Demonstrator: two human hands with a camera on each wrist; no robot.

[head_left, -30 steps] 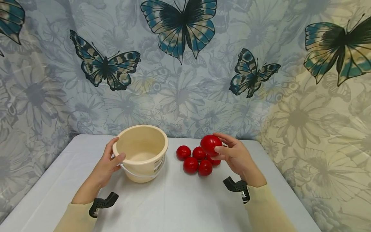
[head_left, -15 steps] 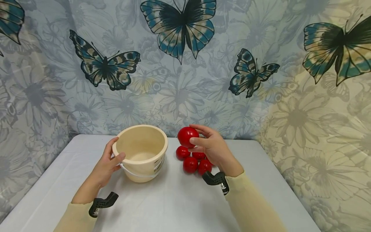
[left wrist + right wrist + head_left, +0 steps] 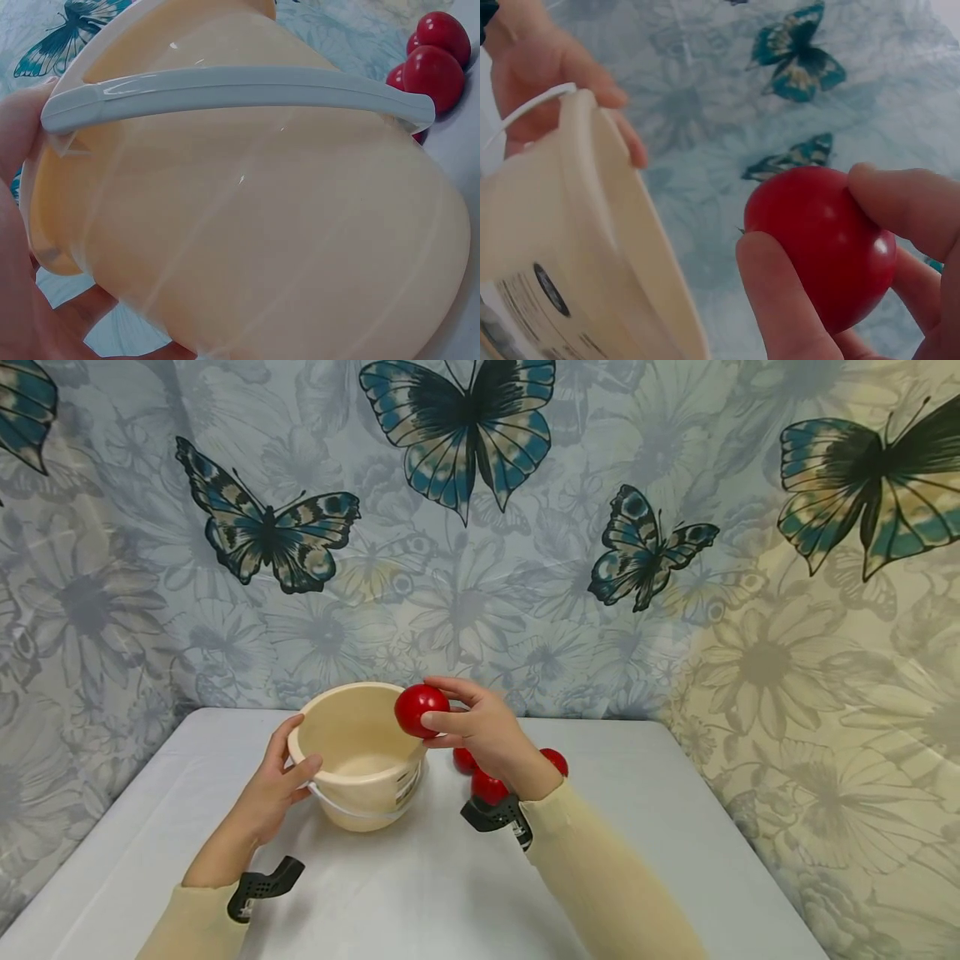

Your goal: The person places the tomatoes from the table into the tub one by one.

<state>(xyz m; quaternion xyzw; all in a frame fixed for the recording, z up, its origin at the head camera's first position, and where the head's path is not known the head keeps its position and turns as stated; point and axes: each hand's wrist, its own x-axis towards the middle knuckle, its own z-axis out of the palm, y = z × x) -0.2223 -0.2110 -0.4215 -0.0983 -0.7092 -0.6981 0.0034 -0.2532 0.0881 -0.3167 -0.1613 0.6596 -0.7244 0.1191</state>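
A cream bucket (image 3: 352,727) with a white handle (image 3: 247,88) stands on the table, its inside bare where visible. My left hand (image 3: 273,781) grips its left rim, thumb on the near side and fingers on the outside. Between thumb and fingers, my right hand (image 3: 491,731) holds a shiny red tomato (image 3: 420,710) at the bucket's right rim, raised clear of the table. A small green stem tip shows on the tomato in the right wrist view. Behind and below the right hand lie several more red tomatoes (image 3: 489,787), partly hidden by the hand and wrist.
The table (image 3: 405,893) has a white cover. A butterfly-and-flower cloth (image 3: 465,610) hangs right behind its far edge and along the sides. Each wrist wears a black camera mount (image 3: 266,885). A printed label (image 3: 536,315) is on the bucket's right side.
My right hand has carried the tomato leftward, from above the other tomatoes to the bucket's right rim. My left hand and the bucket have stayed in place.
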